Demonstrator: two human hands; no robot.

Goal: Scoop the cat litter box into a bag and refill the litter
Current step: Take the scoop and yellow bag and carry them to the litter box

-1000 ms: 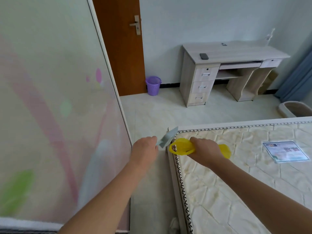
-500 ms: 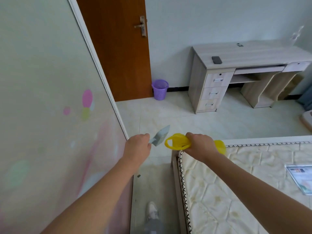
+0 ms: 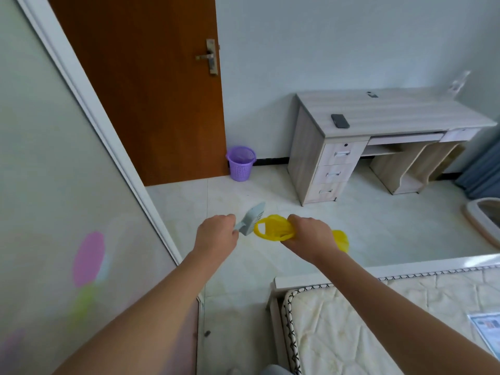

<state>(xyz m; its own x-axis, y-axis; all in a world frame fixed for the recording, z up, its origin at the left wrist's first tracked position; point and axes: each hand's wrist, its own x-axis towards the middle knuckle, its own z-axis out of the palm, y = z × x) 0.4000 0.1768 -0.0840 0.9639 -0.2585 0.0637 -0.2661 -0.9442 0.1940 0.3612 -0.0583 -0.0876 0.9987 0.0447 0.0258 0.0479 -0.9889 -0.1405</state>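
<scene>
Hands first: your left hand point(image 3: 216, 236) has its fingers curled tight round the handle of a pale grey litter scoop point(image 3: 253, 219), and the scoop's blade points up and away toward the far wall. Your right hand point(image 3: 311, 235), just beside it, grips a bunched yellow bag point(image 3: 273, 230) with the fingers wrapped round its crumpled middle. One handle loop sticks out to the left, close against the scoop (whether the two touch cannot be told), and the rest of the bag shows past your wrist on the right. Both hands hang over the pale tiled floor point(image 3: 365, 226).

The litter box point(image 3: 479, 221) sits on that floor at the far right edge, cut off by the frame, showing only a beige rim and a darker inside. It is well apart from both hands.

Between your body and the box stands the corner of the bed point(image 3: 278, 282), with its bare quilted mattress point(image 3: 365, 328) and a printed leaflet point(image 3: 487, 328) lying on it. Beyond the box a blue curtain point(image 3: 484, 169) hangs. Against the far wall is a light wooden desk with three drawers, and on its worktop point(image 3: 392, 109) lies a dark phone point(image 3: 340, 121). A purple wastebasket point(image 3: 240, 163) stands between the desk and the brown door point(image 3: 140, 90). A tall frosted panel point(image 3: 54, 171) with pink and green blots fills your left side.
</scene>
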